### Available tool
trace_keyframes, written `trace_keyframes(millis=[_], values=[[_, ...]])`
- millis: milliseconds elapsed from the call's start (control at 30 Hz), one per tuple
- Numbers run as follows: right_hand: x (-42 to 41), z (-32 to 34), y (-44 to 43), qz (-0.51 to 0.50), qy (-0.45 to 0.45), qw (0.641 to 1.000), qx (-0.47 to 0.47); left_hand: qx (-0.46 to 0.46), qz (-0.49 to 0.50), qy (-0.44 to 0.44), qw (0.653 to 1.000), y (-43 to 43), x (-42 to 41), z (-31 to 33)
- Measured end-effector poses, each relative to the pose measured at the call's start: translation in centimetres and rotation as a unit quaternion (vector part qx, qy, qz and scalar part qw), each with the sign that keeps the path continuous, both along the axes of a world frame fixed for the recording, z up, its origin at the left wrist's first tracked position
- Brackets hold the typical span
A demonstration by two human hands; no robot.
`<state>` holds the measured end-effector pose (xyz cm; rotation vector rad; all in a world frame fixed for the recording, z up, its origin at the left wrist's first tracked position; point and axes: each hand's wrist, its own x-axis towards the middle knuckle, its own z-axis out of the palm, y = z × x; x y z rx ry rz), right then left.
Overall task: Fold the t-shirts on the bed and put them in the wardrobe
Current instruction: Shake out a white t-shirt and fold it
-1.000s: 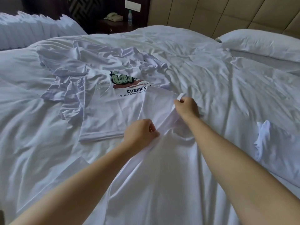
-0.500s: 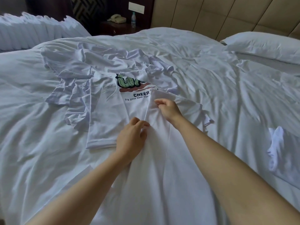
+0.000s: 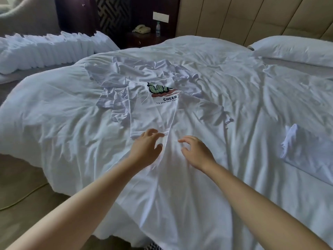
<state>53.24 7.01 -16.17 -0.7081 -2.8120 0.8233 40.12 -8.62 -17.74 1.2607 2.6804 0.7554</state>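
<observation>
A plain white t-shirt (image 3: pixel 196 116) lies spread flat on the white bed (image 3: pixel 261 91), running from the bed's near edge toward the middle. Beneath its far left corner sits a second white t-shirt (image 3: pixel 146 112) with a green cartoon print and "CHEER" lettering, on a crumpled heap of more white shirts (image 3: pixel 129 73). My left hand (image 3: pixel 146 147) hovers at the spread shirt's left edge, fingers loose, holding nothing. My right hand (image 3: pixel 196 152) hovers just right of it over the shirt, fingers loosely curled and empty.
A folded white garment (image 3: pixel 302 150) lies on the bed at right. A pillow (image 3: pixel 292 49) rests by the padded headboard. A row of folded white items (image 3: pixel 48 49) covers a second bed at left. A nightstand with phone (image 3: pixel 142 29) and bottle stands behind.
Both hands let go of the shirt's fabric and drew back toward me, fingers opening. The shirt now lies flat. The view pulled back, showing floor at left.
</observation>
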Motion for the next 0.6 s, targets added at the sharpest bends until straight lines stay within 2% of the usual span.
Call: trace_keyframes(millis=[300,600], values=[[5.2,-1.5,-10.7,0.136,0.008,0.988,0.074,-0.01,0.097,-0.029,0.995,-11.7,4.0,-2.2],[5.3,-2.7,-12.3,0.181,-0.149,0.966,0.108,-0.054,0.114,-0.077,0.989,-13.6,3.9,-2.9]])
